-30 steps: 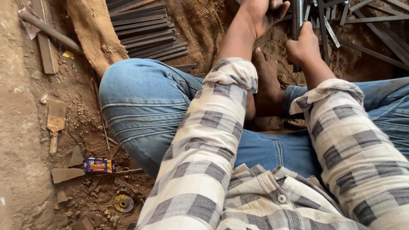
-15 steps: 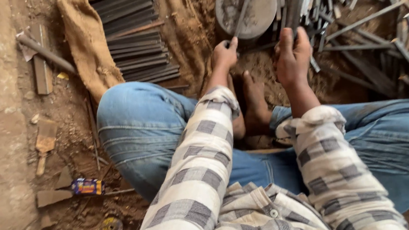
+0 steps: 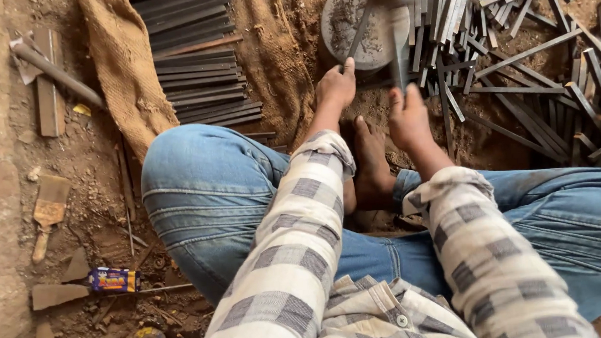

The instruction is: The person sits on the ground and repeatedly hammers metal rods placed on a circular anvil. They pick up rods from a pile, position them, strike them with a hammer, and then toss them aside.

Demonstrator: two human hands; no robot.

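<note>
While blurred, hammer (image 3: 394, 11) seemingly in right hand (image 3: 406, 114)

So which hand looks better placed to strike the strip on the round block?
Probably the right hand: it grips the hammer raised above the round block. The left hand only steadies the thin metal strip there.

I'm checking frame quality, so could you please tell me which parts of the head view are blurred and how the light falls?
Head view: the hammer in the right hand is smeared by motion blur; the left hand, the thin rod it holds and the stacked metal strips are sharp; daylight is soft and even, with no glare or hard shadows.
</note>
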